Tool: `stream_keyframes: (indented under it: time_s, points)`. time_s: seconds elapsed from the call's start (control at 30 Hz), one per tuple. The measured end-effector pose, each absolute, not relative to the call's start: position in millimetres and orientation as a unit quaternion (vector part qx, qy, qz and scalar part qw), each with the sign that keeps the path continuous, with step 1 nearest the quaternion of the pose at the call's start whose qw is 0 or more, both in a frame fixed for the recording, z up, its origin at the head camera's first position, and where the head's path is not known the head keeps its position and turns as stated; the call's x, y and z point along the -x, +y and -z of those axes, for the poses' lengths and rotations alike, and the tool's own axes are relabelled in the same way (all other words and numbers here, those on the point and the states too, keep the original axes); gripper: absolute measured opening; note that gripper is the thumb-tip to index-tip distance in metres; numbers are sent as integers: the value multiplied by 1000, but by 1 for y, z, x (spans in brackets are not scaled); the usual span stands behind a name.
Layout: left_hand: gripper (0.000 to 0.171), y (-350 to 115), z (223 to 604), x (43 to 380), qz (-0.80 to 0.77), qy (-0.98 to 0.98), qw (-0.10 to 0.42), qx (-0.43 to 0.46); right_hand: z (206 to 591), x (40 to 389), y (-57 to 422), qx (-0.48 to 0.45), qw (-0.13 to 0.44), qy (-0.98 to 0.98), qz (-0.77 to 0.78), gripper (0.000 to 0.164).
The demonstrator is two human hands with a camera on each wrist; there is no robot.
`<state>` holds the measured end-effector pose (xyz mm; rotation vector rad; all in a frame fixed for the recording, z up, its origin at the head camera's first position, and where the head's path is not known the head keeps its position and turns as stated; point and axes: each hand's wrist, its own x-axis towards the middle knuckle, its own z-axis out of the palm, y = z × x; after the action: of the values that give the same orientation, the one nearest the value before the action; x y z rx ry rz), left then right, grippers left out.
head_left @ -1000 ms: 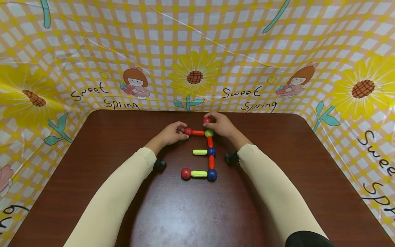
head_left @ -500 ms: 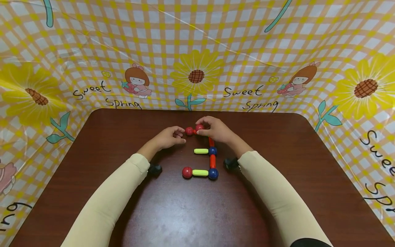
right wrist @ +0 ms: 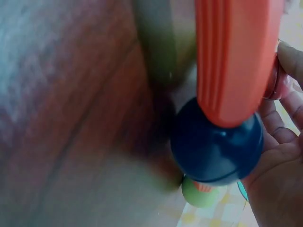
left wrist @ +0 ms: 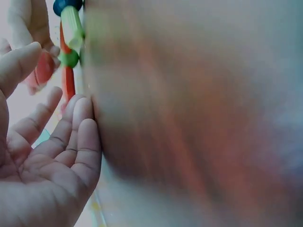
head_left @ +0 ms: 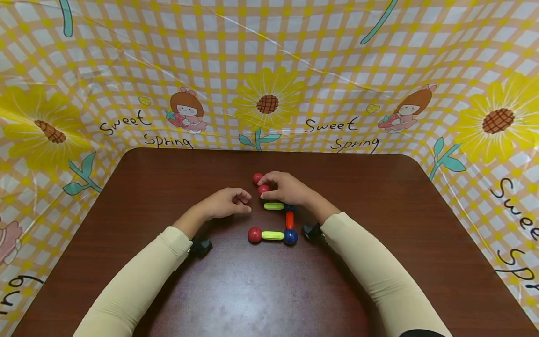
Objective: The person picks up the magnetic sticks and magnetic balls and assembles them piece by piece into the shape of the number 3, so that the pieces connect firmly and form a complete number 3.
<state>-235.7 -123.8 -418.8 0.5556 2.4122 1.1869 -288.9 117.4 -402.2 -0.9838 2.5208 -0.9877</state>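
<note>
My right hand (head_left: 290, 189) pinches a red ball (head_left: 263, 190) between thumb and fingers, just beyond the free end of a yellow-green stick (head_left: 273, 206). That stick joins a blue ball (head_left: 289, 208), partly covered by the hand. My left hand (head_left: 227, 203) stays left of the pieces with relaxed fingers and holds nothing. Another red ball (head_left: 258, 178) shows past the right hand, which hides the upper sticks in the head view. A green ball (left wrist: 69, 57) appears in the left wrist view with a red stick (left wrist: 68, 81) joined to it.
Nearer me, a red ball (head_left: 254, 234), a yellow-green stick (head_left: 273, 236) and a blue ball (head_left: 290, 237) form a row. An orange-red stick (head_left: 290, 220) links that row upward. The brown table (head_left: 126, 210) meets a checked cloth (head_left: 337, 89) at its far edge.
My right hand has brought its red ball left and nearer me, from beside the green ball to the yellow-green stick's end. My left hand has drawn away from the far red ball, toward me.
</note>
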Motion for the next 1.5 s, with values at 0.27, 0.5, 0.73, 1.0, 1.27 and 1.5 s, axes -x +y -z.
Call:
stream_keyframes:
  time_s: [0.27,0.5,0.73,1.0,1.27,1.5]
  points:
    - [35,-119,416,205,-418,843,230,-250,406,283,112,358,150,859,333,27]
    - [35,-115,413,188,-430,825,258,-263,405,278,108,377,152,857,318,28]
    - [29,-109,413,180,-417,835,236,-272,405,278,107,377,168,858,305,27]
    - [24,-103,416,176,-412,843,227,-260,410,281,104,385,177,859,288,28]
    - [23,-104,419,174,-423,843,221,-249,409,281,102,379,196,860,280,27]
    - [23,-104,420,174,-432,840,222,-243,410,282,102,374,206,860,278,27]
